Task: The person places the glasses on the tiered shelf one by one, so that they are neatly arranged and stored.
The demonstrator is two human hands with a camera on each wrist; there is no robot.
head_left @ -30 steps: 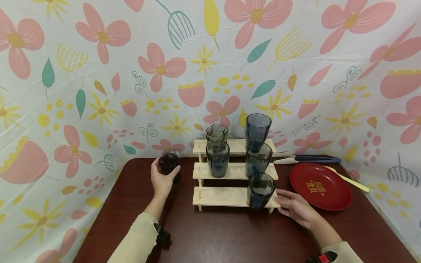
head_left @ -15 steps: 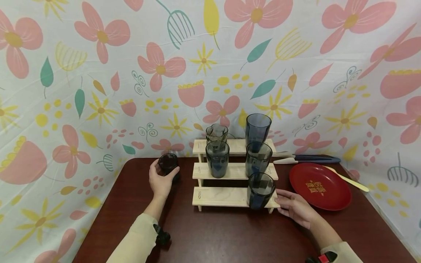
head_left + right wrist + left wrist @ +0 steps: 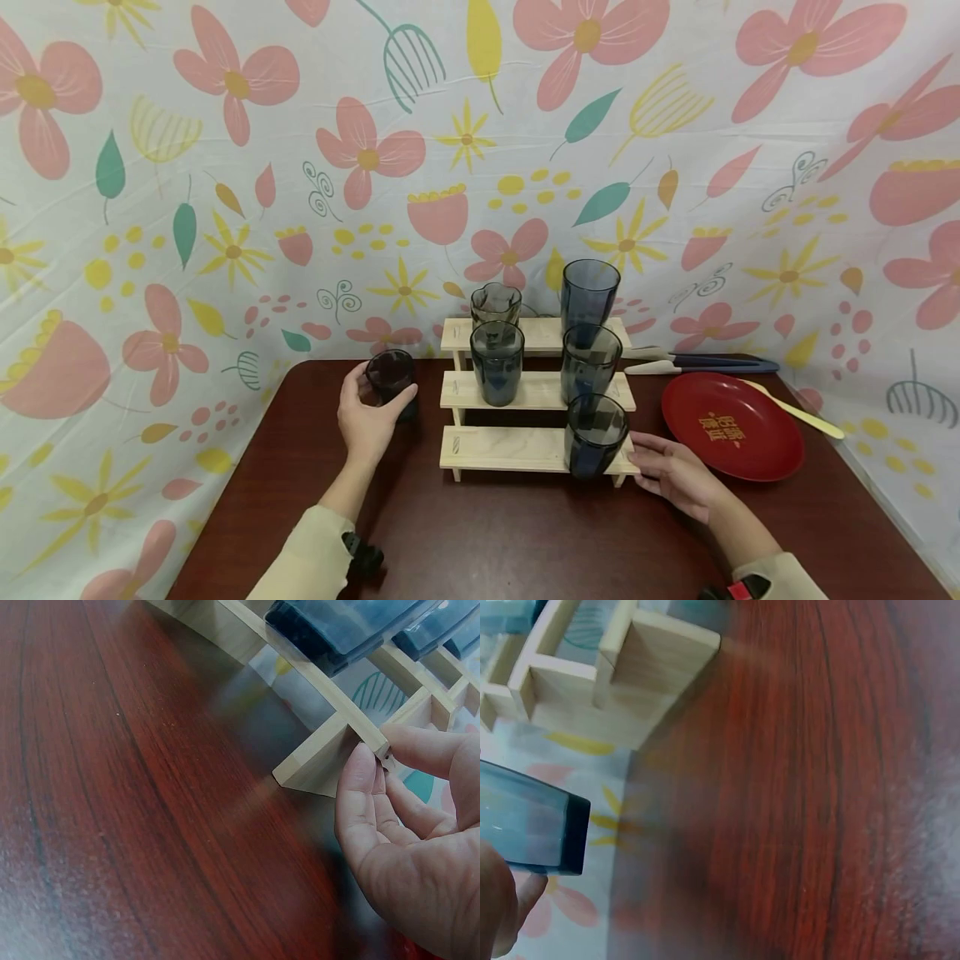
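My left hand [image 3: 367, 425] grips a dark tinted drinking glass [image 3: 392, 379] near the table's back left. In the left wrist view the base of this glass [image 3: 532, 821] shows apart from the tabletop. A three-step wooden rack [image 3: 502, 450] stands in the middle. With thumb and fingers, my right hand [image 3: 678, 475] pinches the right end of its lowest step, as the right wrist view shows. One glass [image 3: 595, 442] sits on that step at the right. The middle step bears two glasses, left [image 3: 497, 367] and right [image 3: 588, 367]. On the top step are a wavy-rimmed glass [image 3: 495, 302] and a tall bluish glass [image 3: 590, 287].
A red plate [image 3: 772, 442] with gold characters lies to the right of the rack. Behind it are a yellow-handled utensil [image 3: 806, 417] and dark-blue-handled utensils [image 3: 727, 364]. A floral curtain [image 3: 262, 208] hangs behind the brown table [image 3: 495, 542].
My left hand, with the glass in it, has shifted slightly to the right, toward the rack. The right hand stays at the rack's end.
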